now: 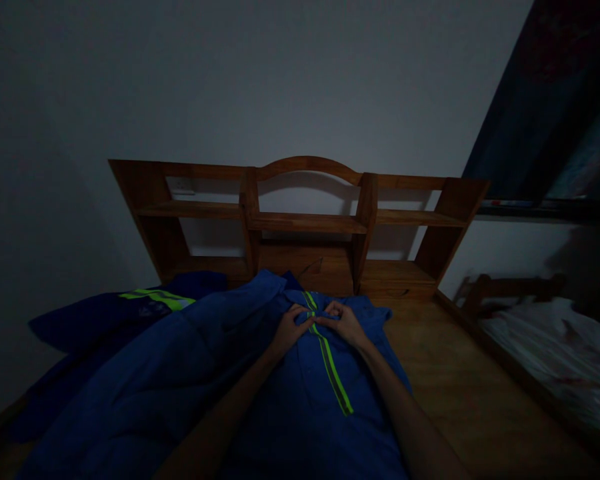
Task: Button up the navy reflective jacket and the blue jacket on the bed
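At centre, as I view it remotely: one blue cloth garment (300,393) with a yellow-green and grey strip (334,375), spread, I judge, for easy access. Left hand (290,329) and right hand (348,325): both closed, pinching its cloth at the strip, thumbs close together, probably for fine control. Leftward: one darker-blue cloth garment (100,313), seemingly kept clear. Beyond: one brown wooden shelved headboard (307,223).

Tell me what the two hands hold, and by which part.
The left hand and right hand pinch the blue cloth garment at its yellow-green and grey stripe; finer detail is too dark.
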A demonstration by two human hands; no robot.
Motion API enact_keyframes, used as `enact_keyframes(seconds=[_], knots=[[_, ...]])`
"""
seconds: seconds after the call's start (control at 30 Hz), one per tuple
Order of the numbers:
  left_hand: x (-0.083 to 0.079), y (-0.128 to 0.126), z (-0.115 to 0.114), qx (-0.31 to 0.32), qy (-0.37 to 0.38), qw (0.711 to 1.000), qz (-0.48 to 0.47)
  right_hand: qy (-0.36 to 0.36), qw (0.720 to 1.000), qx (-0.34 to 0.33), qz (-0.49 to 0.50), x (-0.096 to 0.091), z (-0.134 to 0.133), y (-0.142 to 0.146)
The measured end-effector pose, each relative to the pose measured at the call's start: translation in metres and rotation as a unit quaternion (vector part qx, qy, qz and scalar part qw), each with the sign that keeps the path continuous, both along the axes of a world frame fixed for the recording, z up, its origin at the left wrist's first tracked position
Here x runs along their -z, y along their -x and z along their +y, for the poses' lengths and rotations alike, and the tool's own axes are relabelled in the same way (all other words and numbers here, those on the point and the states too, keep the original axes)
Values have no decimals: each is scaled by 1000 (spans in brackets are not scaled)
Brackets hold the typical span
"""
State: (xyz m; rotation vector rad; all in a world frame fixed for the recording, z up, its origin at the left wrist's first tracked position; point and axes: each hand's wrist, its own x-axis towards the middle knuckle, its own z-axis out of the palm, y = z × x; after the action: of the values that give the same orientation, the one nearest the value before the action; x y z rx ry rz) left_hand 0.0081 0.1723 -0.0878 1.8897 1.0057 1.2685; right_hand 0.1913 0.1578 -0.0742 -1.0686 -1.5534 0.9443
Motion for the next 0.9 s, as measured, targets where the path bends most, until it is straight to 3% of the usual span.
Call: enact_keyframes(seconds=[0.23,0.4,0.5,0.63,0.77,0.9], knots=[[-4,1,0,30,28,999,-25,-36,998,-19,-53,-1,1,-5],[-8,-1,-6,30,-9,999,28,-59,997,9,-44,4,7,-6],[-11,-5,-15,-59,-53,990,114,-85,991,83,-59,2,9,-9],[-17,-7,-28,-162,-112,952,236,-113,962,223,-108,-4,9,-21],[-19,-4,-32,-187,-146,930,280,-115,915,336,-193,-9,5,-44],[-11,0,-26,-158,-104,951,245,-133,869,381,-286,-9,0,-53]])
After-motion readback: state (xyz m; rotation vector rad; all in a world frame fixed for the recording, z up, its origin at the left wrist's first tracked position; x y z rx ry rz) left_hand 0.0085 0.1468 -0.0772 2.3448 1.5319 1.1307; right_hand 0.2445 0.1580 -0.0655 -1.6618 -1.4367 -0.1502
